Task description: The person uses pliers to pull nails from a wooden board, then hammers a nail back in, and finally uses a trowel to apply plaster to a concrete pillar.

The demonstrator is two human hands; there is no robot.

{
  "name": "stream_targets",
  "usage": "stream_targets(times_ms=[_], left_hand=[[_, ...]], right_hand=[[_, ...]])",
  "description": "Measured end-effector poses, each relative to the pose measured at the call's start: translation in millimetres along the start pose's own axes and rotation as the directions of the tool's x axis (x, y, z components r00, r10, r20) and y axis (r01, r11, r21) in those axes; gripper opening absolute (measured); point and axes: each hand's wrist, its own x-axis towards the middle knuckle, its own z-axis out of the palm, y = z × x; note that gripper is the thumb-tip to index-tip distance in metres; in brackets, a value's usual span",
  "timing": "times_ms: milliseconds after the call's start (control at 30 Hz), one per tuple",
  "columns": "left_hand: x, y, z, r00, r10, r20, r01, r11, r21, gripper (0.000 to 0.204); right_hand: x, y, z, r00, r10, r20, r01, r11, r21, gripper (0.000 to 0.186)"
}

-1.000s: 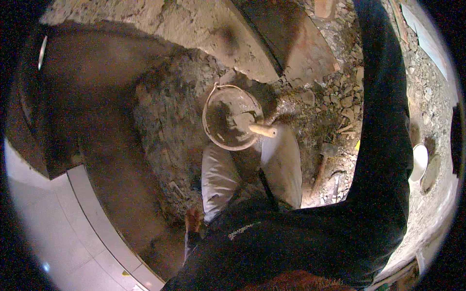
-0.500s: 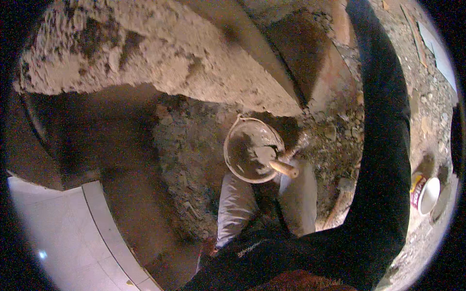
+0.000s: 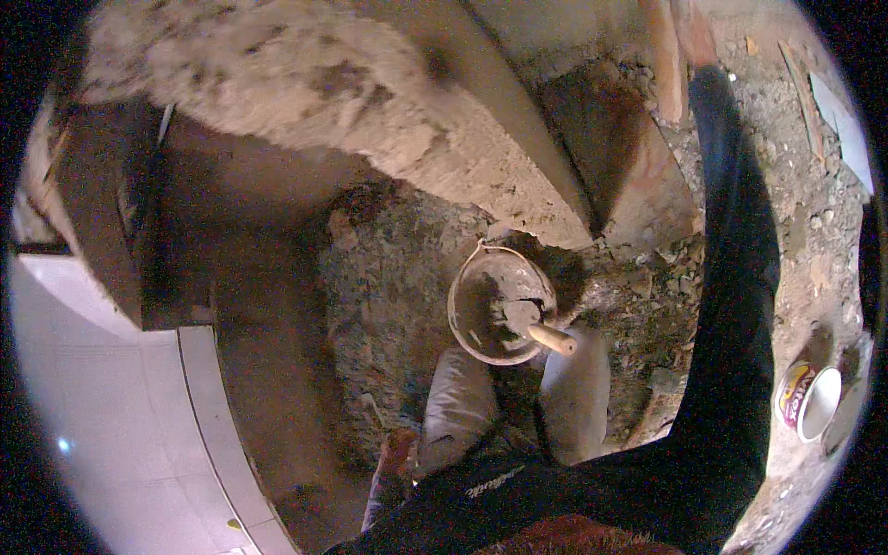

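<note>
My right arm in a black sleeve (image 3: 735, 240) stretches far forward along the right. Its hand (image 3: 698, 35) shows at the top edge beside a long reddish-brown piece (image 3: 663, 60) like brick or wood; its fingers are blurred and cut off. Low down, my left hand (image 3: 398, 453) is next to my left knee, its fingers too dim to make out. Between and beyond my knees stands a round, mortar-smeared bucket (image 3: 453, 324) with a wire handle. A trowel (image 3: 553, 339) rests in it, its wooden grip over the near right rim and its blade among grey mortar (image 3: 520, 314).
A rough masonry edge (image 3: 370, 102) slants across the upper left, above a dark recess (image 3: 268, 231). Pale tiles (image 3: 111, 398) lie at lower left. Rubble (image 3: 647, 287) covers the ground right of the bucket. A white-mouthed tub (image 3: 819, 404) lies tipped at far right.
The view has shifted, so the bucket and trowel appear lower and further right. My right hand has come into view at the top, and more of my left hand shows by the knee.
</note>
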Motion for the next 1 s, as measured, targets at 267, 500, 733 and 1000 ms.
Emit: stream_targets(times_ms=[267,500,733,1000], left_hand=[[24.3,25.1,22.0,0.900,0.082,-0.429,-0.173,0.968,-0.179,0.031],[68.3,126.8,61.9,0.921,0.231,-0.315,-0.349,0.128,-0.928,0.033],[116.0,143.3,131.4,0.812,0.538,-0.225,-0.518,0.487,-0.704,0.037],[168.6,160.8,133.2,0.878,0.332,-0.346,-0.465,0.412,-0.784,0.045]], right_hand=[[-264.4,-105.4,-65.9,0.945,0.098,0.314,-0.185,0.947,0.262,0.014],[-450.3,-307.8,-119.7,0.352,-0.622,0.700,-0.466,0.532,0.707,0.048],[-473.9,-412.6,-124.9,0.422,-0.387,0.820,-0.170,0.855,0.491,0.056],[-494.4,-507.1,-126.4,0.544,-0.290,0.787,0.354,0.930,0.097,0.031]])
